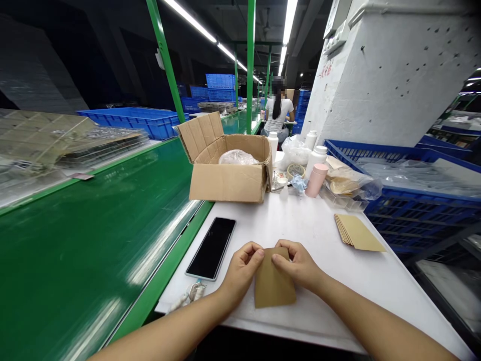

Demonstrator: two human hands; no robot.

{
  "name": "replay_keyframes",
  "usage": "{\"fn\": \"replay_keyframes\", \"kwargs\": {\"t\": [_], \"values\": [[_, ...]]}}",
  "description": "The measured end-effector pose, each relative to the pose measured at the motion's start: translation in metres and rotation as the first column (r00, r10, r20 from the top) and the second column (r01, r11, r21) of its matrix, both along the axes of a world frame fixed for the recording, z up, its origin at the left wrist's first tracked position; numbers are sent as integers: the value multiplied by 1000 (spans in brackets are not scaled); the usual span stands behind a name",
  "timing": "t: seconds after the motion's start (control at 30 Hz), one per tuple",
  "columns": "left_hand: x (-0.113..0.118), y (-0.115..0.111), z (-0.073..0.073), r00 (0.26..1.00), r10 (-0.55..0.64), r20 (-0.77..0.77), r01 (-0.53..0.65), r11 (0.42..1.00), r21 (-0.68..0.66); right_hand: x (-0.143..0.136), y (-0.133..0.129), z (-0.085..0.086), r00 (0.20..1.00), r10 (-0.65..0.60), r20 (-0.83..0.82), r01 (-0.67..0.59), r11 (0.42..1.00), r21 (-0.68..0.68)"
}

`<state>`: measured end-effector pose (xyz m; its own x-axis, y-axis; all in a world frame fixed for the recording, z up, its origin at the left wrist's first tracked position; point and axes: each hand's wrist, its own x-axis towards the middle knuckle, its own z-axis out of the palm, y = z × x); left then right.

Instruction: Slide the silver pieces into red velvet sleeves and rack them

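Note:
A small brown kraft-paper envelope (pixel 275 286) is held between my two hands near the front of the white table. My left hand (pixel 242 268) pinches its upper left corner between thumb and fingers. At the upper right, my right hand (pixel 298 263) grips the same envelope, with the thumb lying across its face. The fingertips behind the paper are hidden. To the left of my left hand lies a black-screened smartphone (pixel 212 248). A stack of similar brown envelopes (pixel 358 233) rests on the table to the right.
An open cardboard box (pixel 227 183) with clear plastic inside stands at the back of the white table (pixel 300 220). Beside it are a pink bottle (pixel 316 180), white bottles and tape (pixel 295 171). A green conveyor belt (pixel 112 215) runs left; a blue crate (pixel 398 215) stands right. A person (pixel 278 113) sits ahead.

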<state>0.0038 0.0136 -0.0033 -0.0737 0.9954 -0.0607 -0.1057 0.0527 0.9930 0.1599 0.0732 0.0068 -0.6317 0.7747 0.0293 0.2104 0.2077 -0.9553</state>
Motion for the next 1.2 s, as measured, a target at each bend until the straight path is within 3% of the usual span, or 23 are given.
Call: {"fn": "replay_keyframes", "kwargs": {"t": [0.3,0.5,0.6,0.67,0.77,0.83,0.9,1.0,1.2], "values": [[0,0,-1,1000,26,-13,-26,1000,-16,-2,-3,1,997,53,58,-59,994,88],[1,-1,0,996,-52,75,52,999,-2,0,1,0,1000,-27,-2,27,999,25],[2,-1,-3,992,-108,61,110,994,-27,1,2,0,996,-92,-20,94,988,119],[2,-1,-5,994,-110,26,111,993,-44,1,1,0,987,-152,-58,162,931,328],[3,-1,-6,991,-135,-7,135,990,-40,0,-3,-2,985,-152,-79,166,737,655],[4,-1,-6,988,-153,-26,153,988,-21,0,-6,-4,991,-130,-32,108,631,769],[4,-1,-6,987,-153,-45,153,988,-6,-1,-8,-4,990,-139,-5,84,568,819],[4,-1,-7,987,-150,-53,150,989,2,-1,-9,-3,986,-167,-1,90,529,844],[3,-1,-8,990,-133,-44,133,991,2,0,-8,-2,985,-174,8,84,514,854]]}}
